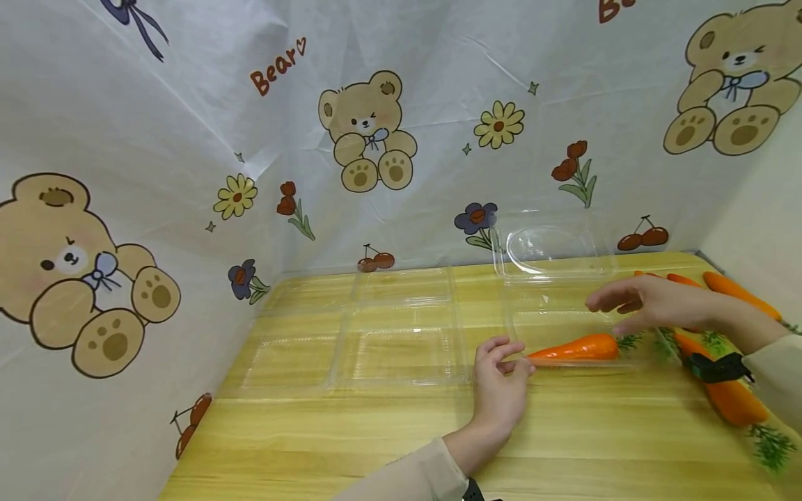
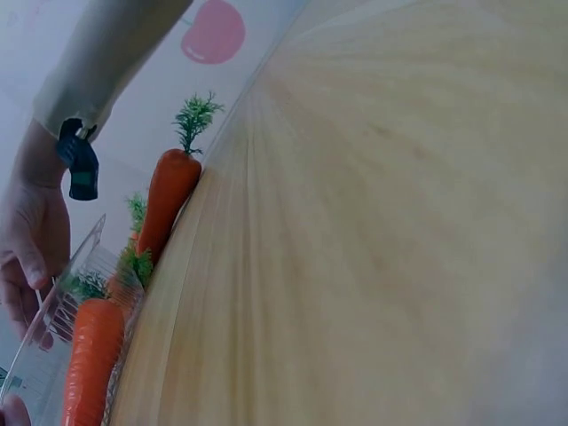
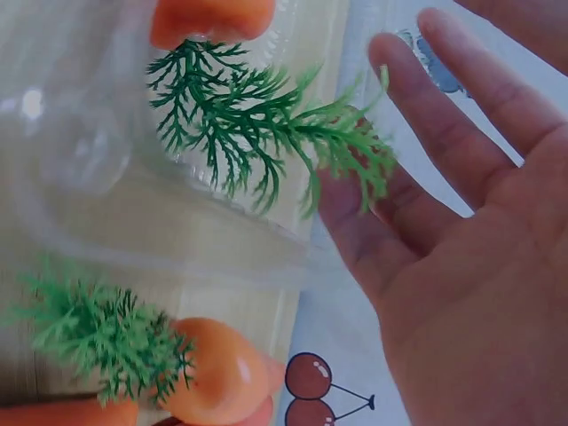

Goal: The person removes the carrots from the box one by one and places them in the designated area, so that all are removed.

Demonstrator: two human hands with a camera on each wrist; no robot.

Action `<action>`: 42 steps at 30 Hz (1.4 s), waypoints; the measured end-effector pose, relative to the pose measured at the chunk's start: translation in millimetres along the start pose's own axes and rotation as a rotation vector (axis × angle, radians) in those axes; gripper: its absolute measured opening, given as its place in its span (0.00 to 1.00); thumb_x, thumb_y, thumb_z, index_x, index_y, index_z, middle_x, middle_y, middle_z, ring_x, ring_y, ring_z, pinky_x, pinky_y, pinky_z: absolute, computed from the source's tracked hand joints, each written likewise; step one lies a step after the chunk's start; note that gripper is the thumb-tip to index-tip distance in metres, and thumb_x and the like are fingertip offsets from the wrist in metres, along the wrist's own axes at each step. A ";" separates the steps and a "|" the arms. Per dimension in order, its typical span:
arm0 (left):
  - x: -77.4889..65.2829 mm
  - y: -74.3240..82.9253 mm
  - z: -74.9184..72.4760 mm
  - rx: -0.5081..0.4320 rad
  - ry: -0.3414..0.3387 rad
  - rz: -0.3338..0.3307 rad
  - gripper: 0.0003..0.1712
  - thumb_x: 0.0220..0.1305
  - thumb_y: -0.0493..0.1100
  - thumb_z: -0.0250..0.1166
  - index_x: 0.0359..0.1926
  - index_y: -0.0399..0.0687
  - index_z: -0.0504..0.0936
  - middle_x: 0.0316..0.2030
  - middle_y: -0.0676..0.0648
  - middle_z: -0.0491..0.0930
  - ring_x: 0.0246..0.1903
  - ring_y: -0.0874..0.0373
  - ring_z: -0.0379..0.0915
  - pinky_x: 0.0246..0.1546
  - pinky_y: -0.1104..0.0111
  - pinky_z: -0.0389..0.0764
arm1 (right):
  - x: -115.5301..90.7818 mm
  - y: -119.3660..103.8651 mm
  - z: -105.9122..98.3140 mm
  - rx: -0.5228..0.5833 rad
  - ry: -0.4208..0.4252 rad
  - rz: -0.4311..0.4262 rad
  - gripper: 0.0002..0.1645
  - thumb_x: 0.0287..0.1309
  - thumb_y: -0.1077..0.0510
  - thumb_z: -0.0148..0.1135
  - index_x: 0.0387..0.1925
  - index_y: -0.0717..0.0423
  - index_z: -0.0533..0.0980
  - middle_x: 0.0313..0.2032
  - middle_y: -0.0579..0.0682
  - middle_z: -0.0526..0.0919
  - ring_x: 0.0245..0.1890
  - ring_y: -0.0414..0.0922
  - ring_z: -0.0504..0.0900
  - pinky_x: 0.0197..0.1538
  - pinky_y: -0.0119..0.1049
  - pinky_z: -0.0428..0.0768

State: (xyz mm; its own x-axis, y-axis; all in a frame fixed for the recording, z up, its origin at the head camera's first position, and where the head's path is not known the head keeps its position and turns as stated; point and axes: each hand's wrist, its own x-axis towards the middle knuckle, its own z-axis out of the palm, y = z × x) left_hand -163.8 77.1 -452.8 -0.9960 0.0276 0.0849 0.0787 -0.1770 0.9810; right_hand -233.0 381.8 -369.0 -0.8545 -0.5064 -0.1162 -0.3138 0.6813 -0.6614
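Note:
An orange carrot [image 1: 583, 348] with a green leafy top lies in the rightmost clear plastic container [image 1: 520, 323], its pointed end to the left. My left hand [image 1: 501, 386] is at the front left corner of this container, thumb and fingers around the rim near the carrot's tip. Over the container's right end hovers my right hand [image 1: 661, 306], fingers spread and slightly bent, holding nothing. In the right wrist view the carrot's green leaves [image 3: 266, 133] overlap the fingertips of that hand. The container's hinged lid [image 1: 551, 243] stands raised at the back.
Two more clear plastic containers, one in the middle [image 1: 404, 381] and one at the left [image 1: 285, 386], stand on the wooden table [image 1: 401, 438]. Several carrots lie at the right, among them one near the front [image 1: 736, 400] and one at the back [image 1: 739, 292]. A bear-print sheet [image 1: 438, 69] hangs behind.

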 end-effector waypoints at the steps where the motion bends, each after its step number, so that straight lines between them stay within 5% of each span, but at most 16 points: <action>1: 0.0 -0.3 0.1 0.000 -0.001 0.000 0.12 0.61 0.25 0.64 0.42 0.40 0.88 0.58 0.45 0.72 0.32 0.62 0.81 0.32 0.78 0.84 | 1.7 0.7 0.1 0.024 -0.026 0.009 0.30 0.63 0.57 0.72 0.64 0.59 0.75 0.61 0.59 0.80 0.55 0.26 0.78 0.55 0.24 0.81; 14: 0.1 -1.1 0.6 -0.003 -0.011 -0.009 0.11 0.62 0.25 0.64 0.44 0.35 0.87 0.58 0.45 0.72 0.33 0.60 0.81 0.31 0.79 0.83 | 21.5 10.2 6.1 0.170 -0.177 0.070 0.31 0.61 0.60 0.72 0.63 0.67 0.74 0.60 0.62 0.79 0.53 0.39 0.80 0.53 0.26 0.82; 23: 1.0 -1.2 0.3 0.010 -0.019 0.016 0.12 0.61 0.26 0.63 0.43 0.37 0.88 0.57 0.45 0.72 0.32 0.62 0.81 0.32 0.78 0.84 | 29.2 8.8 6.4 0.180 -0.232 0.030 0.32 0.61 0.62 0.72 0.63 0.72 0.73 0.58 0.63 0.80 0.51 0.41 0.83 0.53 0.29 0.84; 32: -0.1 -1.4 -1.8 0.007 -0.016 0.000 0.11 0.63 0.27 0.64 0.44 0.37 0.87 0.58 0.45 0.72 0.33 0.61 0.81 0.33 0.78 0.84 | 39.4 5.4 11.6 0.201 -0.262 0.130 0.33 0.55 0.59 0.78 0.60 0.67 0.76 0.58 0.62 0.82 0.54 0.55 0.82 0.51 0.31 0.86; 42: -0.2 -1.1 -1.7 0.008 -0.016 0.003 0.11 0.63 0.27 0.64 0.43 0.41 0.88 0.58 0.46 0.72 0.33 0.61 0.82 0.33 0.78 0.84 | 46.5 3.5 18.3 0.179 -0.316 0.170 0.30 0.50 0.60 0.80 0.55 0.61 0.80 0.53 0.58 0.84 0.49 0.52 0.82 0.47 0.33 0.87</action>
State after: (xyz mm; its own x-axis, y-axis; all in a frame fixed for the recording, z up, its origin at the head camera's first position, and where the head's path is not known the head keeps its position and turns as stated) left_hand -163.8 75.7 -454.1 -0.9950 0.0425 0.0906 0.0822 -0.1698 0.9821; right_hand -266.3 351.0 -390.4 -0.7100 -0.5512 -0.4384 -0.0786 0.6806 -0.7284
